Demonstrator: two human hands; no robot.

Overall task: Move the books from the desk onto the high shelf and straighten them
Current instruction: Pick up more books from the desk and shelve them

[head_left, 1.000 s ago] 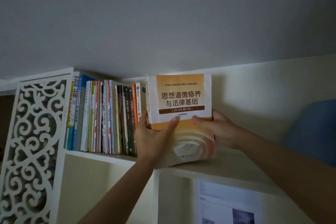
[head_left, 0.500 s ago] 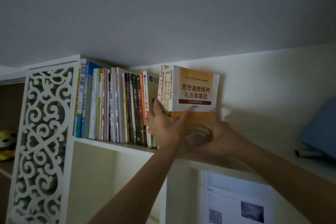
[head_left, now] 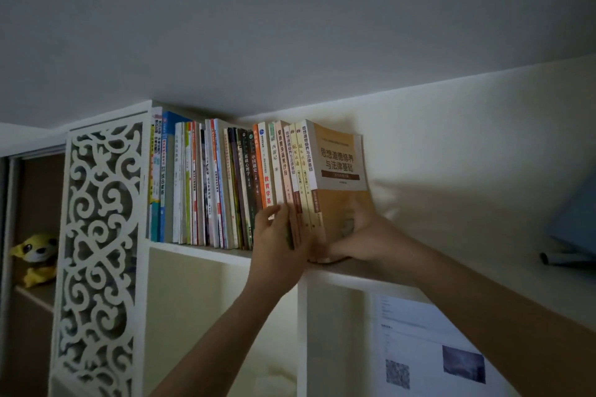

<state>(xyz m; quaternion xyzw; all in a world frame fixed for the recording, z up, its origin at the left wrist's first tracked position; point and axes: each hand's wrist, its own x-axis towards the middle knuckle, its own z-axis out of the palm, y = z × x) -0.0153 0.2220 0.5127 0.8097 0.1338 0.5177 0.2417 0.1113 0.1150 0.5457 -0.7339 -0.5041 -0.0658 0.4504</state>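
Both hands (head_left: 322, 235) press books (head_left: 303, 177) beside fretwork panel (head_left: 100, 235)

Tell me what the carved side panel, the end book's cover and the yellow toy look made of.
Carved side panel: probably white-painted wood or board, matte; the scrollwork is cut clean through.
End book, the orange and white one under the right hand: paperback card, smooth, with a faint sheen, the cover bowing slightly.
Yellow toy: looks like soft plush fabric, with fuzzy rounded edges; too dim to be sure.
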